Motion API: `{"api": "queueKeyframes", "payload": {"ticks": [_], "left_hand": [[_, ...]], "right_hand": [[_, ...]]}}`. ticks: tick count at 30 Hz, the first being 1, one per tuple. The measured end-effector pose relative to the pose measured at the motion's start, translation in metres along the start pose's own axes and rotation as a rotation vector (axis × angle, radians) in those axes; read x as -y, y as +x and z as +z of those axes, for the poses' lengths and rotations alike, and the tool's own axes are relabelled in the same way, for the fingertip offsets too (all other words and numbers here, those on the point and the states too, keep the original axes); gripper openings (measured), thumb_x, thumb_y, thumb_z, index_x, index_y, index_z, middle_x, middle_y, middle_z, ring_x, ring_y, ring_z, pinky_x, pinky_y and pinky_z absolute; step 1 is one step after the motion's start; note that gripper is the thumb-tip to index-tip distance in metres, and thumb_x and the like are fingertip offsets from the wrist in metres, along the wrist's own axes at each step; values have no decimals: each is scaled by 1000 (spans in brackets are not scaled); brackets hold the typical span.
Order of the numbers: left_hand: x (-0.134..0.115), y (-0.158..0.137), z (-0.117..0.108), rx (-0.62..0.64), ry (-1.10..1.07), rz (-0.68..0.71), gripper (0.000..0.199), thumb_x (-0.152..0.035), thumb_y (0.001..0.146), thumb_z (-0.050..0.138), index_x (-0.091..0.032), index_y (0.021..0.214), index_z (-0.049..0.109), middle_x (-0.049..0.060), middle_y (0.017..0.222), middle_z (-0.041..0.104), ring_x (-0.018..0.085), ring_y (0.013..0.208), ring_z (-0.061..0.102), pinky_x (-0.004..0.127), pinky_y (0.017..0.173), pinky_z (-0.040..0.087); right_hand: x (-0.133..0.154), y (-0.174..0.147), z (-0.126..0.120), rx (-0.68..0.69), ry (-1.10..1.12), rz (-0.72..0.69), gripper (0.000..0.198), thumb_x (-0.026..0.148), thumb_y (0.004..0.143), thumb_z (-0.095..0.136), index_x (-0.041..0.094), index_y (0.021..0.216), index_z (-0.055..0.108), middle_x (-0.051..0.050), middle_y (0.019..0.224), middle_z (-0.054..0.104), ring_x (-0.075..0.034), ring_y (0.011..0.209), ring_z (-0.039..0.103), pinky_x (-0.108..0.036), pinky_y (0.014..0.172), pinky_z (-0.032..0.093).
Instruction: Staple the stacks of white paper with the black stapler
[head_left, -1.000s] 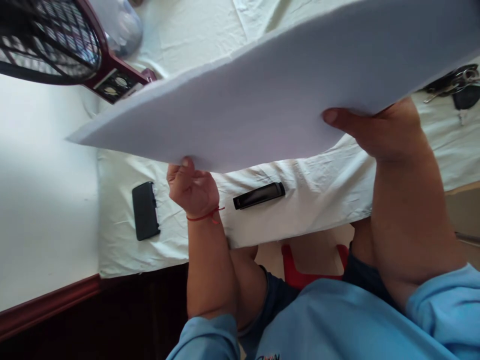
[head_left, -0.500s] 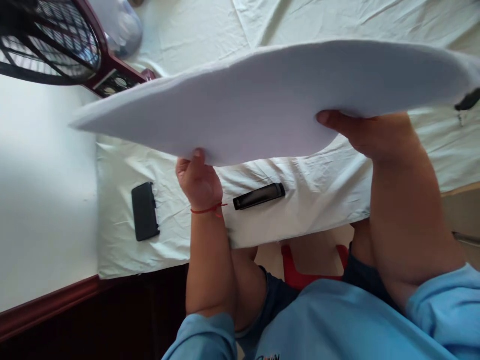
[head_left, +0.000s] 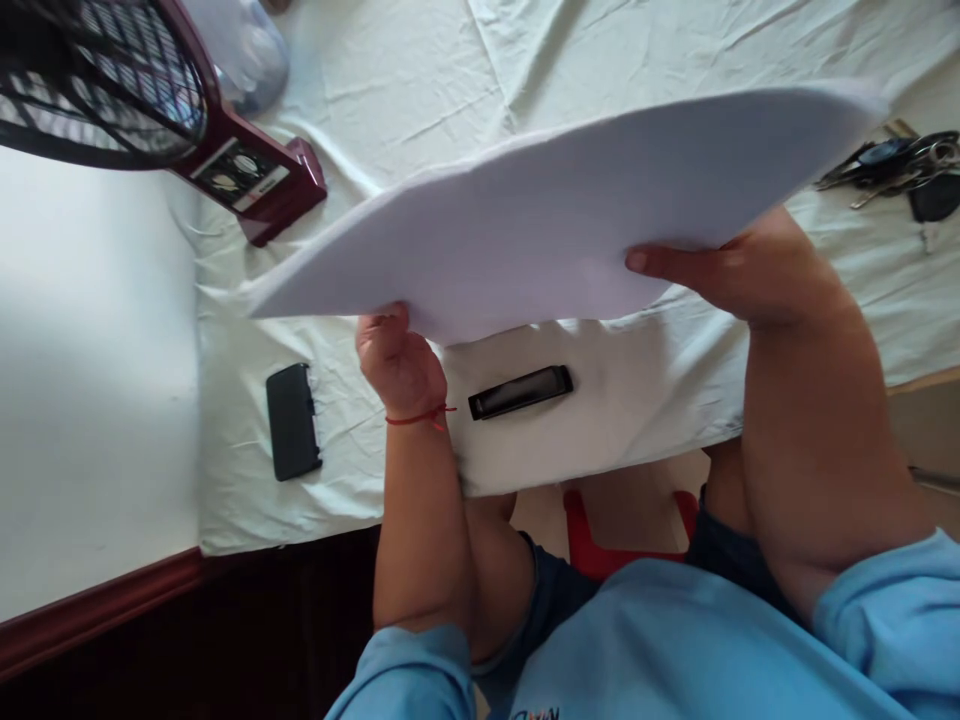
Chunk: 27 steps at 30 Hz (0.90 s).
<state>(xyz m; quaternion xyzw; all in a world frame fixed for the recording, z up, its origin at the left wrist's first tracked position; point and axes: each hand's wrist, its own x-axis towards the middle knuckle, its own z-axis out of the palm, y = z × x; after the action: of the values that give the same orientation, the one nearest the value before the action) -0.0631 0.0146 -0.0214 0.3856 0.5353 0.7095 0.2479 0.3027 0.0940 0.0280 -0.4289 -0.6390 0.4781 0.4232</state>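
Note:
A stack of white paper [head_left: 525, 220] is held up above the table, its sheets curved and its ends drooping. My left hand [head_left: 401, 360], with a red string at the wrist, grips the near edge left of the middle, thumb on top. My right hand [head_left: 727, 265] grips the stack toward the right, its thumb on the near face and its other fingers hidden behind the sheets. Below the paper, between my arms, a black stapler [head_left: 520, 392] lies on the tablecloth. To the left of my left hand rests a flat black case [head_left: 293, 422].
A dark red mosquito racket [head_left: 259, 190] stands at the upper left, a plastic bag [head_left: 251, 60] behind it. Keys [head_left: 907, 170] lie at the far right. A pale cloth [head_left: 420, 90] covers the table; a white wall [head_left: 90, 370] borders it on the left.
The paper's two ends have drawn inward, and its left end sits lower, uncovering the racket's handle and the keys. Both hands keep their hold; the right thumb has shifted slightly down.

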Motion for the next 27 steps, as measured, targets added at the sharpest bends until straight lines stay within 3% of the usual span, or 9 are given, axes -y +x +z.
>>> {"api": "queueKeyframes", "payload": {"ticks": [4, 8, 12, 16, 19, 20, 22, 24, 27], "left_hand": [[7, 0, 6, 52, -24, -176, 45, -53, 71, 100, -26, 87, 68, 6, 108, 79, 29, 131, 71, 40, 119, 55], [7, 2, 9, 27, -41, -150, 39, -48, 72, 99, -25, 88, 72, 6, 112, 82, 27, 130, 72, 37, 118, 58], [2, -2, 11, -1, -36, -134, 37, -47, 80, 98, -23, 93, 74, 6, 119, 81, 27, 141, 70, 38, 127, 55], [-2, -14, 17, -95, -16, -197, 38, -49, 87, 100, -24, 107, 79, 7, 137, 80, 26, 153, 65, 35, 130, 53], [-10, -23, 26, -58, -10, -275, 40, -56, 93, 98, -25, 113, 83, 6, 129, 82, 21, 126, 77, 26, 98, 66], [-13, -25, 28, -37, -13, -302, 41, -60, 94, 97, -25, 109, 83, 5, 116, 83, 19, 105, 79, 23, 78, 65], [-19, -27, 33, 27, -22, -356, 48, -69, 93, 96, -23, 98, 82, 2, 89, 75, 14, 68, 65, 22, 47, 45], [-25, -27, 35, 103, -32, -390, 56, -73, 89, 99, -22, 86, 77, -1, 71, 62, 10, 52, 48, 23, 38, 29], [-33, -27, 36, 183, -59, -390, 59, -70, 82, 106, -22, 77, 71, -4, 65, 53, 7, 49, 35, 22, 39, 25]], "right_hand": [[-3, 2, -4, 58, -54, 51, 56, 35, 74, 108, 19, 122, 84, -6, 131, 82, -32, 128, 77, -52, 115, 74], [-6, 3, -3, 2, -63, 43, 47, 27, 81, 104, 12, 120, 84, -5, 123, 83, -31, 127, 78, -58, 122, 70], [-8, 6, 0, -103, 31, 13, 46, 49, 86, 102, 10, 105, 85, 1, 105, 83, -25, 123, 82, -54, 128, 65], [-9, 12, 1, -151, 201, -27, 66, 69, 69, 106, 14, 100, 87, 2, 108, 87, -22, 118, 85, -48, 128, 65], [-9, 14, -1, -201, 241, -32, 62, 68, 68, 107, 17, 98, 87, 2, 109, 89, -25, 123, 86, -47, 127, 66], [-9, 14, -1, -217, 255, -41, 59, 66, 69, 108, 18, 97, 87, 2, 110, 89, -26, 124, 86, -46, 127, 66], [-8, 14, -1, -250, 285, -51, 54, 63, 68, 110, 22, 96, 88, 3, 111, 89, -27, 124, 87, -46, 126, 68], [-6, 13, -1, -286, 296, -47, 53, 64, 66, 111, 26, 94, 88, 3, 110, 89, -29, 123, 87, -49, 124, 70], [-5, 13, -2, -315, 266, -34, 55, 71, 66, 109, 28, 94, 87, 2, 110, 89, -33, 129, 86, -53, 120, 73]]}}
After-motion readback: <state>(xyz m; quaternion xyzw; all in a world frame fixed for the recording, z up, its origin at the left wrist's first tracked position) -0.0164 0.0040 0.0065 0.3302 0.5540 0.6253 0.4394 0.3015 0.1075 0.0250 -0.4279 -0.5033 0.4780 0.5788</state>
